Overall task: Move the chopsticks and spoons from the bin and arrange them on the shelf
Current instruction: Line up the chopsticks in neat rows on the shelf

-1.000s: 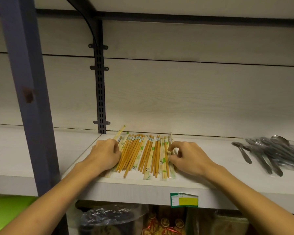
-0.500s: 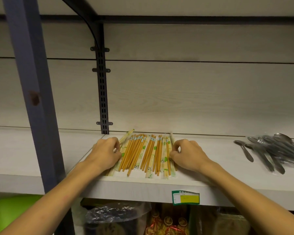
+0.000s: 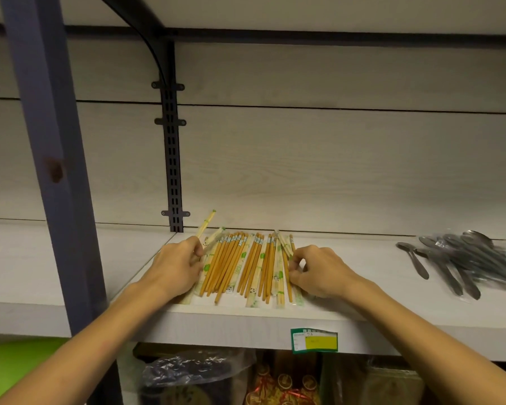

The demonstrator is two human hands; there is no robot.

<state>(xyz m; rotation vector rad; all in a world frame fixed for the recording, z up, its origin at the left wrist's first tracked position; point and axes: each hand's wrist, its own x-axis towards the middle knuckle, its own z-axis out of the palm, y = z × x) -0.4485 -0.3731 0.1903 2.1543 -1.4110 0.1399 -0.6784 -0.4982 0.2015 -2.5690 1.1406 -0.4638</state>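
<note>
Several chopsticks (image 3: 246,264), some bare orange-brown and some in clear green-printed wrappers, lie side by side on the white shelf (image 3: 70,258). My left hand (image 3: 176,267) sits at the row's left edge and pinches one wrapped pair (image 3: 206,225), whose far end slants up and left away from the others. At the row's right edge, my right hand (image 3: 316,270) pinches the outermost wrapped pair with curled fingers. A pile of metal spoons (image 3: 456,261) in clear sleeves lies further right on the same shelf. The bin is out of view.
A blue-grey upright post (image 3: 50,159) stands close on the left. A black slotted bracket (image 3: 173,159) runs down the back wall behind the chopsticks. A green-yellow price label (image 3: 314,340) sticks to the shelf's front edge. Bagged goods (image 3: 193,372) fill the level below.
Both hands stay at the two sides of the row. The wrapped pair in my left hand now slants further away from the rest, and my right fingers have curled tighter at the right edge.
</note>
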